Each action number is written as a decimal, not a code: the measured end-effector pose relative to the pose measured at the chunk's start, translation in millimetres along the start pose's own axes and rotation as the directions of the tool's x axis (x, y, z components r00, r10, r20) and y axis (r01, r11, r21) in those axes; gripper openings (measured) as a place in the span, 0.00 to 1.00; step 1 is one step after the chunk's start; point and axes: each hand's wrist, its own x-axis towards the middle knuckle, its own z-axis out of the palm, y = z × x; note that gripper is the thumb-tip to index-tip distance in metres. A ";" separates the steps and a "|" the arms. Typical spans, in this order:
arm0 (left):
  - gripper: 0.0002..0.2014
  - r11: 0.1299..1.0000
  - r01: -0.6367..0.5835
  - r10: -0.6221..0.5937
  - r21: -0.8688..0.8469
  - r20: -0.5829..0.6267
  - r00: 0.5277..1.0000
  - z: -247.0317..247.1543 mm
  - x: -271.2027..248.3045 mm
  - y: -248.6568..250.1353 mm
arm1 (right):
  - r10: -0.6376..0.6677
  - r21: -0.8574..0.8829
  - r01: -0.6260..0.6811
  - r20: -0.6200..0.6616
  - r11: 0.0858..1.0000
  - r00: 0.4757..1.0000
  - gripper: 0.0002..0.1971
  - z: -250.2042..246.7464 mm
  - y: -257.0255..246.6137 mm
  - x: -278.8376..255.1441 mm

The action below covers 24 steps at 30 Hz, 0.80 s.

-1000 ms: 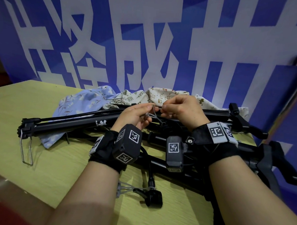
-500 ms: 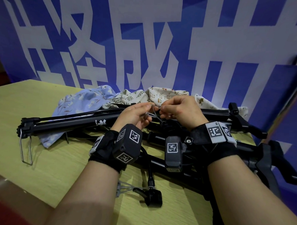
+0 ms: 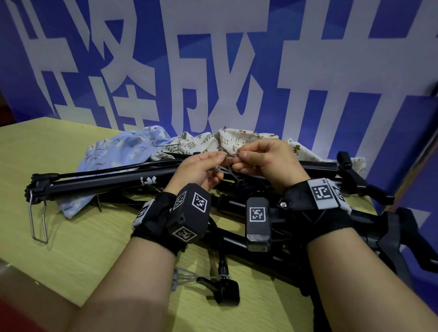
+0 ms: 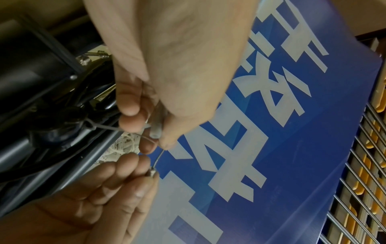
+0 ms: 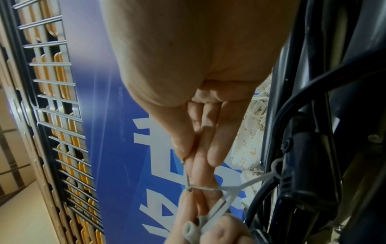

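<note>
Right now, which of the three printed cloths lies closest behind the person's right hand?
The cream cat-print cloth, directly behind the right hand, which pinches a thin wire. The leaf-print cloth sits further left, the blue floral cloth furthest left.

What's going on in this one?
A person holds a thin metal wire above black folded stands lying on a yellow-green table. The left hand pinches the wire alongside a small grey rubber tube; the right hand pinches the wire's metal tip. The wire stretches between both hands, outside the tube.
</note>
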 end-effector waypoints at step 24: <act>0.05 1.000 -0.018 0.018 0.022 0.003 1.000 4.5 3.1 -1.3 | 0.060 -0.249 -0.025 0.132 0.968 0.989 0.06 -0.8 10.9 8.3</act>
